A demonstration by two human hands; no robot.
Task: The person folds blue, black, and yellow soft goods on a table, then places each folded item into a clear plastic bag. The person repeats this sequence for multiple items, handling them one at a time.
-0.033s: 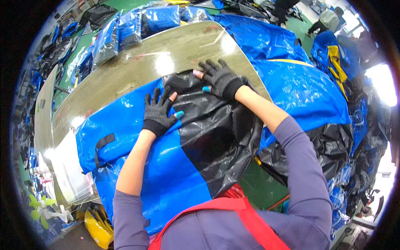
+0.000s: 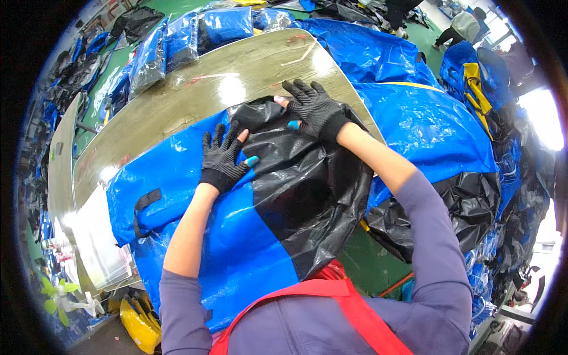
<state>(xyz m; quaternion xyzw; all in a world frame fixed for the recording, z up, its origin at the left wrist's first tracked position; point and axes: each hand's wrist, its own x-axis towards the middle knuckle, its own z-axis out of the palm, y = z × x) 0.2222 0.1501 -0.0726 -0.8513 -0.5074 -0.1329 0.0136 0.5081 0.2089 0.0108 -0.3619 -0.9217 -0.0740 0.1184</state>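
A large blue and black coated-fabric bag (image 2: 248,236) lies spread over the wood-grain table (image 2: 177,97) in front of me, its near part hanging toward my body. My left hand (image 2: 225,157), in a black dotted glove, rests with fingers spread on the blue part near the seam with the black. Farther right, my right hand (image 2: 313,109), gloved alike, presses flat across the bag's black end at its far edge, its fingertips reaching onto the tabletop. Both thumbs have teal tips, and one bare fingertip shows on each hand. A short black strap (image 2: 142,210) sits at the bag's left side.
More blue and black bags (image 2: 426,130) are heaped against the table's right side. Plastic-wrapped blue packs (image 2: 180,41) line its far edge. White sheets (image 2: 103,236) lie at the left, with a yellow bundle (image 2: 140,322) below. A person (image 2: 464,26) bends down at the far right.
Both hands have shifted very slightly: the right one a little away from me, the left one a touch leftward. The bag beneath moved barely leftward.
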